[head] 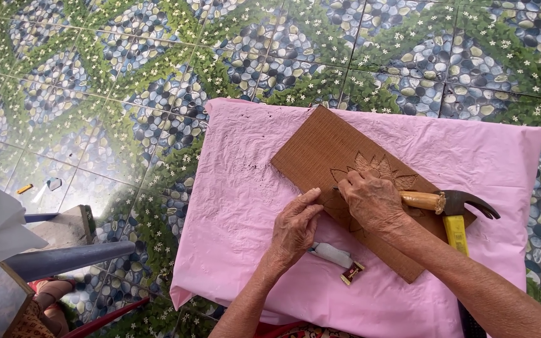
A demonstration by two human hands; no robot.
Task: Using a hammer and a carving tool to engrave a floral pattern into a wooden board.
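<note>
Head view: wooden board [320,156] lying on pink sheet [239,188], flower carving [380,170] partly cut — petals outlined, lower part looking unfinished. R hand [374,201] curling round a thin tool, tip hidden. L hand [295,226] pinching fingers at board edge. Hammer [452,203] resting on board. Small tool [336,260] below — hard to ID.

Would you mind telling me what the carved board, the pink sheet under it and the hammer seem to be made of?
Carved board: brown wood, matt, fine grain lines, flower cut in. Pink sheet: probably thin plastic, slightly glossy, crinkled. Hammer: dark metal claw head, yellow handle, material unclear.
</note>
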